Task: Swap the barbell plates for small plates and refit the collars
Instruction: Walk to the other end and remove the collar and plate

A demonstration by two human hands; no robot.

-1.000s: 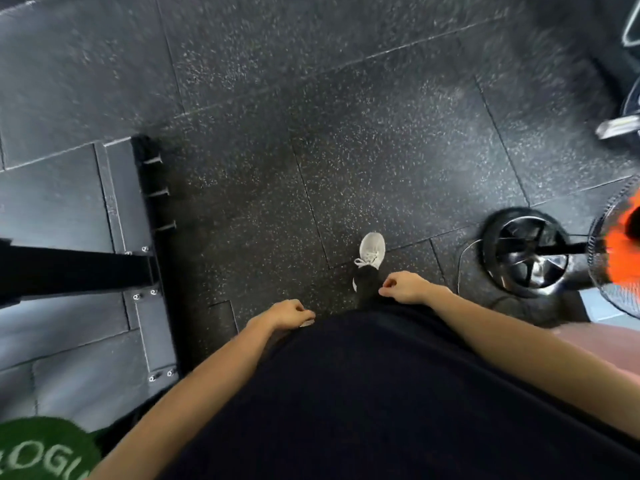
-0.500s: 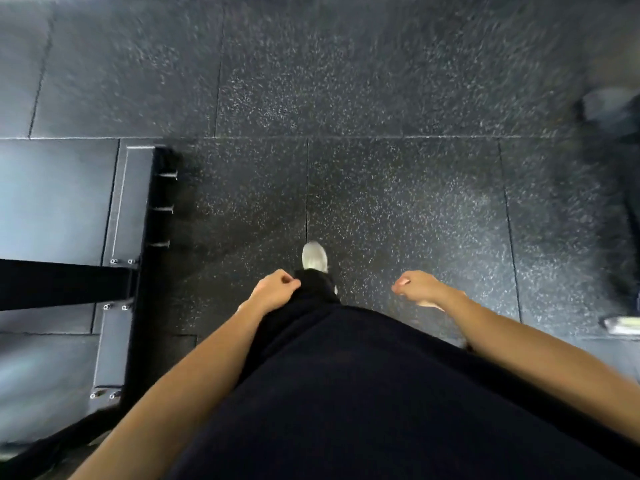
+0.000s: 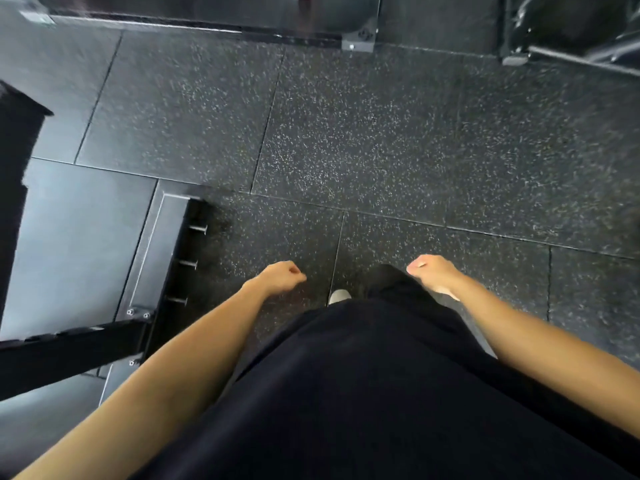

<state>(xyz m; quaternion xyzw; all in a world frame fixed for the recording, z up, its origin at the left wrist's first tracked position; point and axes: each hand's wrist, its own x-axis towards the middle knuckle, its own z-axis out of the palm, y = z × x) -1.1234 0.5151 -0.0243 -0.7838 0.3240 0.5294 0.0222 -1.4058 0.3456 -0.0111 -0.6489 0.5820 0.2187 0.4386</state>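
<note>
Below me, from about 10 o'clock round to 3 o'clock, the speckled rubber floor (image 3: 381,140) runs open and flat, broken only by thin tile seams. My left hand (image 3: 278,276) hangs at 11 o'clock off my body, fingers loosely curled and holding nothing. My right hand (image 3: 433,273) hangs at 1 o'clock, also loosely curled with nothing in it. Between them the toe of my white shoe (image 3: 339,296) peeks out past my black clothing (image 3: 363,393).

At 9 o'clock the open room ends: a smooth dark platform (image 3: 76,237) is bordered by a metal frame edge (image 3: 152,258), with short steel pegs (image 3: 188,264) sticking out toward the speckled floor (three that I can count). A black beam (image 3: 69,351) crosses low at 8 o'clock, bolted to that frame.

At 12 o'clock, along the far edge, a long dark rail (image 3: 207,27) ends in a bolted bracket (image 3: 358,38); more dark equipment (image 3: 571,29) sits at 1 to 2 o'clock, too blurred to name.

No barbell, plates or collars show anywhere in view, so I cannot tell where they are. I see no containers either.
</note>
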